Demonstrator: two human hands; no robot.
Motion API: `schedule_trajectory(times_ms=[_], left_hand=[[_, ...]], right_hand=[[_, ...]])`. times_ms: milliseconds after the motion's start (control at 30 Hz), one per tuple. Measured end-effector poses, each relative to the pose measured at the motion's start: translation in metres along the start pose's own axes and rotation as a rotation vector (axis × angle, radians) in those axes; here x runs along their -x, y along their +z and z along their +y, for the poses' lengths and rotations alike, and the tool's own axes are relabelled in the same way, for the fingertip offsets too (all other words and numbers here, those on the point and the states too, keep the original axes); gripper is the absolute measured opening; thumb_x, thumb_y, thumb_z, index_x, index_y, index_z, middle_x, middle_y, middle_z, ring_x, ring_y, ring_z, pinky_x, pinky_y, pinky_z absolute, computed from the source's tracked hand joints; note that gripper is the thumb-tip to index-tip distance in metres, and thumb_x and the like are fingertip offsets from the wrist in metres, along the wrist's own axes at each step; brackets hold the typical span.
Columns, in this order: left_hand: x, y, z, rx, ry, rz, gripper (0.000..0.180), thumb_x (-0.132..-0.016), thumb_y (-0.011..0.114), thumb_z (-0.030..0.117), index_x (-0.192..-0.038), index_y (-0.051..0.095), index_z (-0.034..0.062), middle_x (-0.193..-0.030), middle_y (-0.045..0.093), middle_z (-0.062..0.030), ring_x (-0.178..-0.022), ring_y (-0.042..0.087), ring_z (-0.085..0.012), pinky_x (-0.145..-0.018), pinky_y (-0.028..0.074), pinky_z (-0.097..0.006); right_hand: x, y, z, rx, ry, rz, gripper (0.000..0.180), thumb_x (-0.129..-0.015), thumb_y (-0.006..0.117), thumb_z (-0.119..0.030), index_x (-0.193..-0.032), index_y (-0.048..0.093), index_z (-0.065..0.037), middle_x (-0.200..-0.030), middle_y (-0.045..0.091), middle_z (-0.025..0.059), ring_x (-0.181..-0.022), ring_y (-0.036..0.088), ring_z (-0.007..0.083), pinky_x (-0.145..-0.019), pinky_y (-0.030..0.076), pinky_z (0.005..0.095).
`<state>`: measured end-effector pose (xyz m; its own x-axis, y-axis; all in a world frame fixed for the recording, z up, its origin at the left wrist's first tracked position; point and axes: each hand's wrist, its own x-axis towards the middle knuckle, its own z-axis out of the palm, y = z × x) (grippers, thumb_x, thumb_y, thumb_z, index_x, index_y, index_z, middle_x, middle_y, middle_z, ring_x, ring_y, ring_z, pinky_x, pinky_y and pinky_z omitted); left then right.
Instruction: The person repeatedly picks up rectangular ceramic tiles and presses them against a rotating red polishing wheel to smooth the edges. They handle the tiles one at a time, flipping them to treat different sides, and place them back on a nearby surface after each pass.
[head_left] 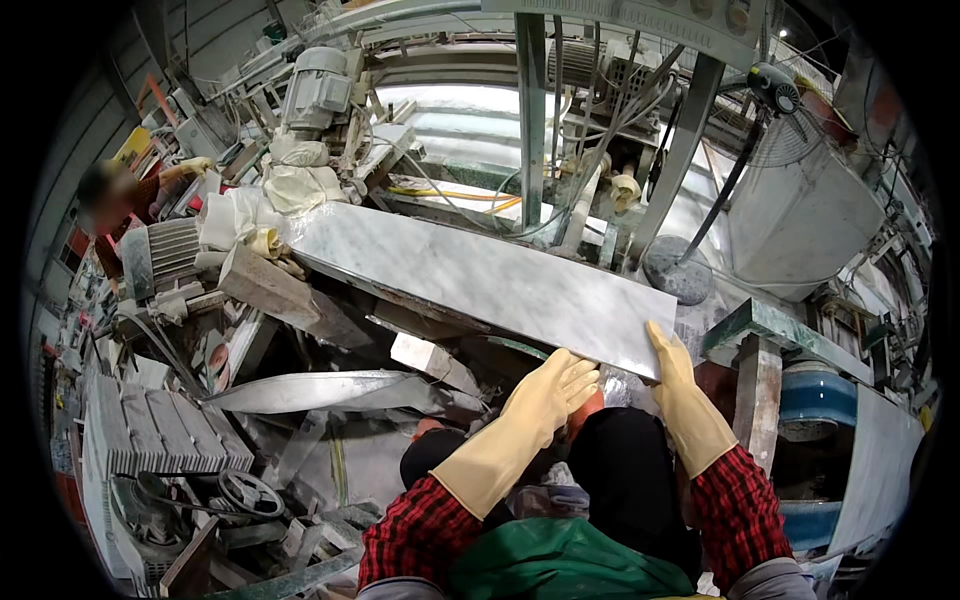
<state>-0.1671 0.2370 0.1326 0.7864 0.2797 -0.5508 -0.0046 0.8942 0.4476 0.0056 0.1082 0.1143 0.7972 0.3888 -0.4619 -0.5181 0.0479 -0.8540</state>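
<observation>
Head view, below centre: we can't tell if left hand [553, 395] or right hand [676, 372] grips; weak holds could drop the slab [480, 280].

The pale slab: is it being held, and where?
The right grip is on the right end of the slab; the left grip is at its near long edge. A firm hold cannot be told.

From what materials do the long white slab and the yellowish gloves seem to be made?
Long slab: probably marble, perhaps an imitation; cloudy grey veining, smooth surface with a slight sheen. Gloves: likely rubber or latex, fairly matte; the surface looks smooth and uniform, and no weave shows.
</observation>
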Motion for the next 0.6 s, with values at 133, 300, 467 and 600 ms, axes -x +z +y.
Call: schedule_trajectory(times_ms=[133,300,467,600], left_hand=[[-0.014,-0.014,-0.005,0.1,-0.042,-0.059,0.058,-0.096,0.056,0.029,-0.137,0.038,-0.009,-0.142,0.046,-0.0235,-0.127,0.052,-0.0315,-0.106,0.046,-0.04],[-0.023,-0.015,-0.016,-0.015,0.095,-0.1,0.053,-0.101,0.053,0.03,-0.134,0.04,-0.0095,-0.143,0.045,-0.025,-0.127,0.052,-0.0336,-0.106,0.045,-0.042],[-0.014,-0.018,-0.008,-0.069,0.069,-0.092,0.053,-0.1,0.053,0.031,-0.136,0.041,-0.0056,-0.142,0.047,-0.0232,-0.126,0.053,-0.032,-0.105,0.045,-0.04],[-0.008,-0.02,0.001,-0.183,0.024,-0.068,0.05,-0.098,0.052,0.031,-0.134,0.046,-0.0032,-0.14,0.051,-0.0207,-0.125,0.054,-0.03,-0.104,0.045,-0.038]], right_hand=[[-0.019,-0.011,0.011,0.156,-0.016,0.012,0.055,-0.087,0.071,-0.042,-0.13,0.053,-0.012,-0.109,0.064,0.0041,-0.092,0.062,0.0194,-0.072,0.049,0.0388],[-0.013,0.001,0.009,0.127,0.024,0.004,0.057,-0.085,0.073,-0.043,-0.131,0.054,-0.015,-0.113,0.064,0.0046,-0.096,0.062,0.0197,-0.074,0.05,0.0406],[-0.011,0.007,0.014,-0.008,0.045,0.003,0.048,-0.089,0.071,-0.029,-0.129,0.057,-0.009,-0.116,0.066,0.0071,-0.1,0.065,0.021,-0.082,0.052,0.0374],[-0.001,0.018,0.016,-0.197,0.051,-0.028,0.039,-0.087,0.072,-0.024,-0.123,0.063,-0.008,-0.115,0.067,0.0077,-0.1,0.066,0.0221,-0.085,0.051,0.0363]])
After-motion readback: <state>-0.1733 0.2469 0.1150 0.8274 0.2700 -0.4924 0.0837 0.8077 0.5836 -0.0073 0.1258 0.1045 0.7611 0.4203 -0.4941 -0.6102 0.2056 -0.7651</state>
